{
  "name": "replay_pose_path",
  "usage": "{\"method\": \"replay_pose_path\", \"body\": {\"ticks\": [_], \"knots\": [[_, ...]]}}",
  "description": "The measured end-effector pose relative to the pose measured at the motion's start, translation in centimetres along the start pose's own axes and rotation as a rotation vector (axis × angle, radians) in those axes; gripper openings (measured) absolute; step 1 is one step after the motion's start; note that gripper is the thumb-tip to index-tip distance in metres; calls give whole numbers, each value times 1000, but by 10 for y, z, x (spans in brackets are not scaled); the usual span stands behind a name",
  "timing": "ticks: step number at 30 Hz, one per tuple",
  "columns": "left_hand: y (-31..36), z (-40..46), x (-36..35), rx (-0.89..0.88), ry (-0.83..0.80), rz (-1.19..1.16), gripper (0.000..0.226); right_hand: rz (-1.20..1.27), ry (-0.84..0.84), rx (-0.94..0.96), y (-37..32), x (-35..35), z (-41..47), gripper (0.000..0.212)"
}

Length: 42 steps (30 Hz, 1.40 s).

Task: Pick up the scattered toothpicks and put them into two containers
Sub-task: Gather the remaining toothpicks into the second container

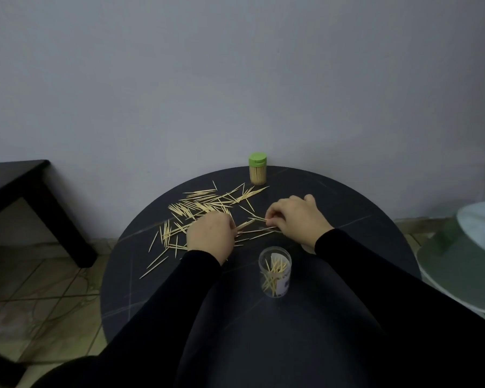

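Note:
Several pale wooden toothpicks [199, 204] lie scattered over the far left half of a round black table [347, 197]. My left hand [212, 236] rests among them, its fingers closed on a small bundle of toothpicks that sticks out to the right. My right hand [297, 218] pinches a toothpick by its end just above the tabletop. An open clear container [275, 271] with some toothpicks in it stands near me, between my forearms. A full container with a green lid [258, 168] stands at the table's far edge.
A grey wall rises close behind the table. A black low table [25, 189] stands on the tiled floor to the left. A pale green and white round object [468, 259] sits on the floor at the right. My black sleeves cover the table's near part.

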<state>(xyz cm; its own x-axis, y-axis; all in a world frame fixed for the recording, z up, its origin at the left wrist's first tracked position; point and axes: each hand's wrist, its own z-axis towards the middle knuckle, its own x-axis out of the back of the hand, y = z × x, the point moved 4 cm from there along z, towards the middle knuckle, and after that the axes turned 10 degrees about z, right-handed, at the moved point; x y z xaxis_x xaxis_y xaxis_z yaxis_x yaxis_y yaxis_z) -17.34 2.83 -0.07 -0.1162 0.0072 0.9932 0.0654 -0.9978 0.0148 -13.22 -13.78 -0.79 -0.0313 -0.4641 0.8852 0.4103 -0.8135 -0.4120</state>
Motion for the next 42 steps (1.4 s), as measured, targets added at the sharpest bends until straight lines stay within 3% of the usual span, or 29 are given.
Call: {"method": "replay_pose_path", "body": {"ticks": [7,15,22,26,31,42], "knots": [[-8,-18,3,59,-38,-288,10,218,73,-126,-4,19,-27,11],[-12,-35,-10,146,-59,-512,10,437,-10,-217,-4,18,-55,2],[10,-35,25,-21,72,-889,5,899,103,-111,-23,24,-56,8],[18,-40,27,-100,2,-1015,5,1074,76,-83,-31,22,-57,10],[14,-48,21,-107,-109,-1178,5,1102,-26,-90,-32,19,-63,10],[18,-67,2,-136,-192,-1111,11,925,-208,-213,-15,17,-84,10]]}}
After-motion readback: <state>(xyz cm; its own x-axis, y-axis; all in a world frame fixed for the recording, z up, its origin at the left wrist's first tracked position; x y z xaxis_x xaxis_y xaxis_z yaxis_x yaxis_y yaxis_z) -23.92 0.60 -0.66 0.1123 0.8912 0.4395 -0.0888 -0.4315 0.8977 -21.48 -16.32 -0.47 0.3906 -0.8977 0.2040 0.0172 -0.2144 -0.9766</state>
